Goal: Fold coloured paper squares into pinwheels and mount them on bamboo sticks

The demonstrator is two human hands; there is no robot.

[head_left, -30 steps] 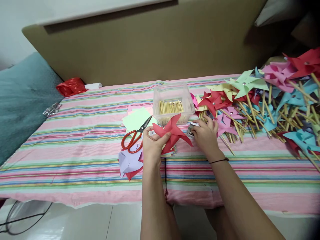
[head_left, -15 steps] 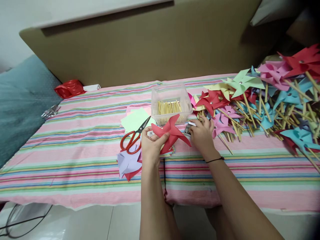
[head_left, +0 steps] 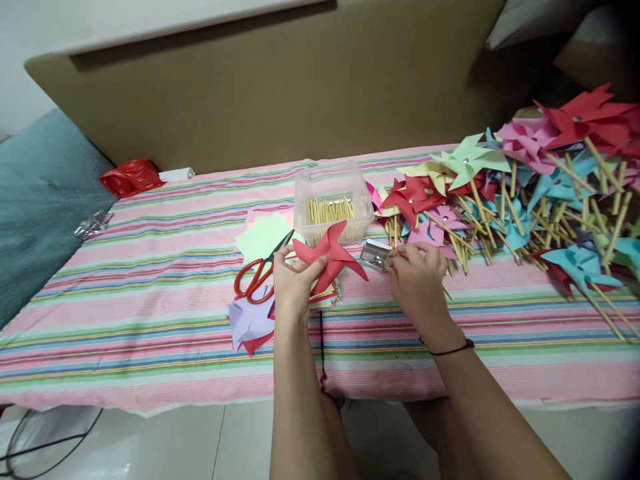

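Observation:
A red paper pinwheel [head_left: 331, 259] is pinched between the thumb and fingers of my left hand [head_left: 295, 283], its folded blades facing up. To the right, my right hand [head_left: 419, 280] has its fingertips pressed together beside a small clear box [head_left: 375, 255] of tiny metal pieces. Whatever those fingertips hold is too small to make out. Scissors with orange-red handles [head_left: 257, 277] lie left of my left hand, on light green paper sheets [head_left: 264, 238]. Below them rests a lilac pinwheel shape [head_left: 251, 319] over red paper.
A clear plastic tub [head_left: 367, 200] of short wooden sticks stands behind the hands. Many finished pinwheels on sticks [head_left: 467, 162] pile up at the right. A red plastic bag [head_left: 131, 179] and a white item [head_left: 177, 175] lie at the far left on the striped cloth [head_left: 150, 280].
My right hand has drawn back to the right from the small clear box, uncovering it. My left hand still holds the red pinwheel. The whole view has shifted slightly.

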